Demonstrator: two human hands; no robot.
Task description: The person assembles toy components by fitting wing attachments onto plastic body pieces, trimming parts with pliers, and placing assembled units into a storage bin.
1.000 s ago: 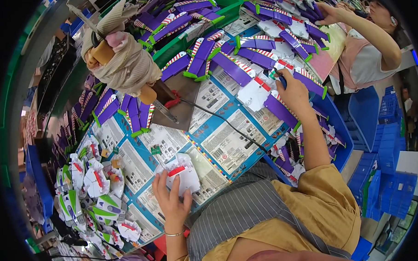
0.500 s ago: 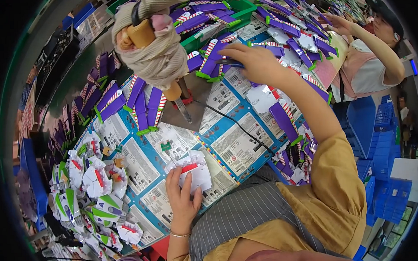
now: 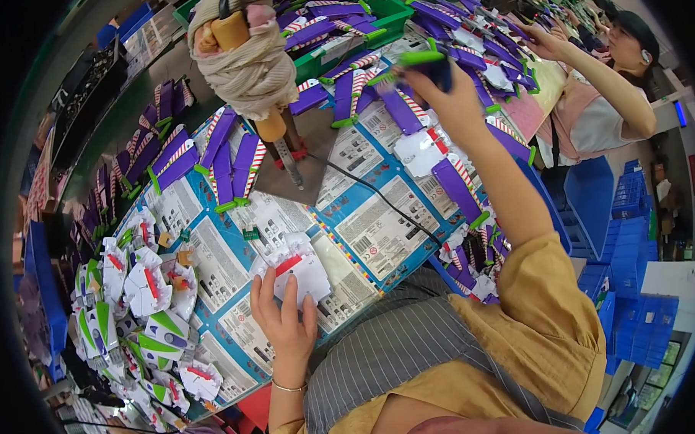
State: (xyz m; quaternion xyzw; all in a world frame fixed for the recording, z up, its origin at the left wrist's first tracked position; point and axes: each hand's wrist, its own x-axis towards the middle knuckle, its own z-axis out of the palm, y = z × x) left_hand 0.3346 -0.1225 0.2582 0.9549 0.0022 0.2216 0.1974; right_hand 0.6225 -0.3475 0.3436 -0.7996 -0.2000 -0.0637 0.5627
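Observation:
My left hand [image 3: 288, 326] lies with its fingers spread on the edge of a white plastic shell [image 3: 310, 278] with a red strip, on the printed sheets. A small green circuit board [image 3: 251, 233] on a thin wire is just beyond the shell. At the far right of the bench, my right hand [image 3: 455, 106] is closed round a dark purple wing piece [image 3: 440, 70] with a green edge, raised and smeared by motion. Below that hand lie another white shell [image 3: 418, 155] with a red strip and a purple wing [image 3: 457, 190] with striped trim.
A cloth-wrapped upright tool [image 3: 244, 75] with a metal tip stands mid-bench; a black cable [image 3: 377, 191] runs from it. White and green shells [image 3: 155, 289] pile at left. A green crate [image 3: 391, 33] holds purple wings. A co-worker [image 3: 600, 105] works at right, near blue bins [image 3: 592, 201].
My right hand has moved right and lifted a purple wing piece with a green edge into sight. The left hand stays at the white shell, its fingers shifted slightly toward the edge.

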